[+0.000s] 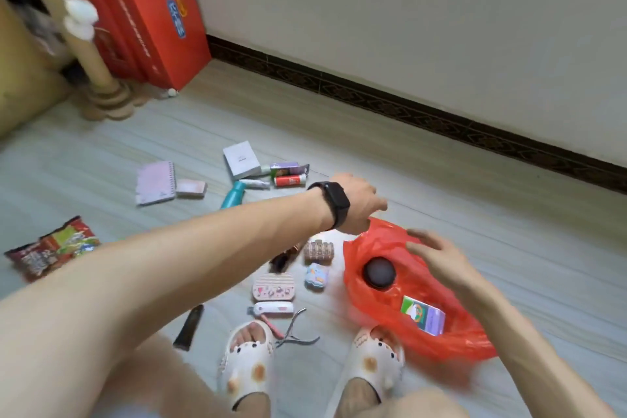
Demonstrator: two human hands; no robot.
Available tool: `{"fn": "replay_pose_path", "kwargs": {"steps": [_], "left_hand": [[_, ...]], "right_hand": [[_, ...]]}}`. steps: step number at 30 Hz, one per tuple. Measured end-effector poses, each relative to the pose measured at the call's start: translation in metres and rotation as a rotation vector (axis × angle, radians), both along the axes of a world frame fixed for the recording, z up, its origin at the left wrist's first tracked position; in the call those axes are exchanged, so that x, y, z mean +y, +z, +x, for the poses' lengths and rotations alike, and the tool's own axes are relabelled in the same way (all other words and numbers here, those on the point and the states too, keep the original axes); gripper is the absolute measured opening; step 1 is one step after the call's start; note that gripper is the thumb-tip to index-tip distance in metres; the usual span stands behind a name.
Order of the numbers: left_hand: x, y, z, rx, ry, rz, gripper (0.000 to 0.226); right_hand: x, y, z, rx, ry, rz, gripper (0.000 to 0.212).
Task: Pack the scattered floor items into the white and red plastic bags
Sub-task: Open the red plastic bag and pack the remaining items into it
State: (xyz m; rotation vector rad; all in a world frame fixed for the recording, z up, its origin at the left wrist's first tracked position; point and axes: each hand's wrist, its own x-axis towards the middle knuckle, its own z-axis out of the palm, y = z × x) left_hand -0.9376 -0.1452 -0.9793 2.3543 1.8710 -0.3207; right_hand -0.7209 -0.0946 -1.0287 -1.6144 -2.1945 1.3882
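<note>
The red plastic bag lies open on the floor in front of my right foot. Inside it sit a dark round jar and a green and purple box. My left hand, with a black watch on the wrist, grips the bag's far rim. My right hand hovers over the bag's right side with fingers spread, holding nothing. On the floor to the left lie a hair clip, a blue pouch, a pink striped case, nippers and a black tube. No white bag is in view.
Farther off lie a white box, a pink notebook, a teal bottle, small tubes and a snack packet. Red gift bags and a wooden post stand at the back left. A wall runs along the right.
</note>
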Motion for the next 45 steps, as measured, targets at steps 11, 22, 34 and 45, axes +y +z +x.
{"fn": "replay_pose_path", "kwargs": {"steps": [11,22,34,45], "left_hand": [[-0.239,-0.043,-0.206,0.034,0.884,-0.28,0.062],[-0.383,-0.189,-0.238,-0.222,1.647,-0.302,0.087],[-0.423,-0.267,-0.212,-0.27,1.724,-0.198,0.095],[-0.375,-0.238,-0.207,-0.522,1.514,-0.302,0.075]], "right_hand": [[-0.082,0.046,-0.185,-0.004,0.665,0.046,0.043],[-0.157,-0.076,-0.295,-0.409,1.211,0.234,0.08],[-0.188,-0.205,-0.375,-0.422,0.837,0.32,0.086],[-0.146,-0.136,-0.327,-0.209,0.704,0.338,0.055]]}}
